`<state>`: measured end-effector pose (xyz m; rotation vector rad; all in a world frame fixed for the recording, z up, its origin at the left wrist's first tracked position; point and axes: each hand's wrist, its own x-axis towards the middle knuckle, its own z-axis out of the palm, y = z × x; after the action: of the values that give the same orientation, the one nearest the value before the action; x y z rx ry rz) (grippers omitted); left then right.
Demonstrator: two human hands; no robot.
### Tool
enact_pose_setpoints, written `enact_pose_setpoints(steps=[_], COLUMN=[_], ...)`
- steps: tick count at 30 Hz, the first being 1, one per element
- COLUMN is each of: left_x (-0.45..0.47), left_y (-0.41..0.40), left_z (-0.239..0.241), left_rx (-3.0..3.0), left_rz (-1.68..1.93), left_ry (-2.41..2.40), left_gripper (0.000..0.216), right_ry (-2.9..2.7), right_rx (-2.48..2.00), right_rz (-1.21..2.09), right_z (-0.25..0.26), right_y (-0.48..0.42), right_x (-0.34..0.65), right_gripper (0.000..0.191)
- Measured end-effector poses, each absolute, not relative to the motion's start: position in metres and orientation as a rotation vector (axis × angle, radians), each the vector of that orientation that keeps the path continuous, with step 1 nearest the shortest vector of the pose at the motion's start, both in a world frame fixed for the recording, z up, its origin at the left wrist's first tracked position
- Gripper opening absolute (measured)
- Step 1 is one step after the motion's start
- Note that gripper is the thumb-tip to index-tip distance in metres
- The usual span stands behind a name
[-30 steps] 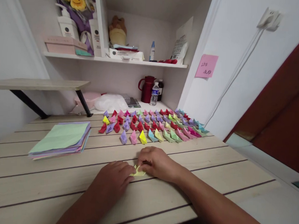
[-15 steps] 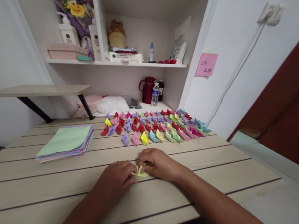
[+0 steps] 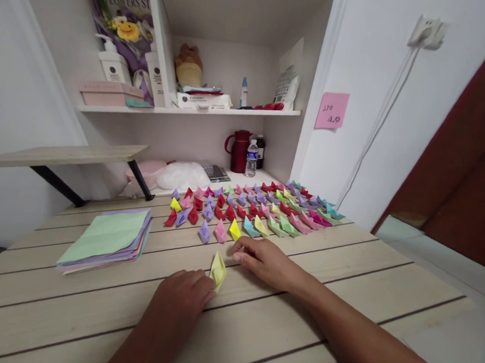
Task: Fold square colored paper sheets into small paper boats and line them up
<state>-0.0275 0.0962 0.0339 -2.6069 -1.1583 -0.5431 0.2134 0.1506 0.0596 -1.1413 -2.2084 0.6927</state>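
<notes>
A small yellow folded paper boat (image 3: pixel 218 269) stands upright on the wooden table (image 3: pixel 343 275), pinched at its near end by my left hand (image 3: pixel 184 298). Just to its right my right hand (image 3: pixel 262 262) rests on the table, fingers loosely curled and holding nothing, apart from the boat. Beyond my hands lie rows of several folded paper boats (image 3: pixel 249 206) in red, purple, pink, yellow, green and blue.
A stack of coloured paper sheets (image 3: pixel 107 239) lies at the left of the table. Behind are a shelf bracket (image 3: pixel 139 178), a red jug (image 3: pixel 240 151), a water bottle (image 3: pixel 251 157) and a pink note (image 3: pixel 331 110) on the wall.
The yellow paper lay flat under both hands; now it stands upright as a boat in my left hand. My right hand has come off it and moved slightly right.
</notes>
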Motion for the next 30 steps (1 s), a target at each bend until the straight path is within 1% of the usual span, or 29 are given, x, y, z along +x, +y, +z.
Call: enact_pose_setpoints(steps=[7, 13, 16, 22, 25, 30], left_x=[-0.023, -0.019, -0.025, -0.053, -0.058, -0.054], left_y=[0.091, 0.090, 0.089, 0.096, 0.106, 0.128], left_z=[0.032, 0.030, 0.032, 0.039, 0.044, 0.048], left_rx=[-2.582, -2.604, -2.564, -2.263, -2.218, -2.245], left_rz=[-0.448, -0.386, -0.381, -0.385, -0.302, -0.155], left_ry=[-1.088, -1.137, -1.276, -1.741, -1.851, -1.884], left_gripper=[0.012, 0.016, 0.013, 0.028, 0.023, 0.018], right_ry=[-2.237, -2.265, -2.245, -2.307, -2.337, -2.343], right_rx=[-0.951, -0.924, -0.992, -1.029, -1.029, -1.044], right_rz=[0.821, 0.851, 0.817, 0.770, 0.752, 0.742], right_z=[0.058, 0.054, 0.051, 0.047, 0.047, 0.046], right_y=[0.145, 0.146, 0.147, 0.151, 0.151, 0.153], right_x=[0.203, 0.202, 0.203, 0.204, 0.202, 0.200], right_gripper=[0.028, 0.025, 0.026, 0.017, 0.015, 0.016])
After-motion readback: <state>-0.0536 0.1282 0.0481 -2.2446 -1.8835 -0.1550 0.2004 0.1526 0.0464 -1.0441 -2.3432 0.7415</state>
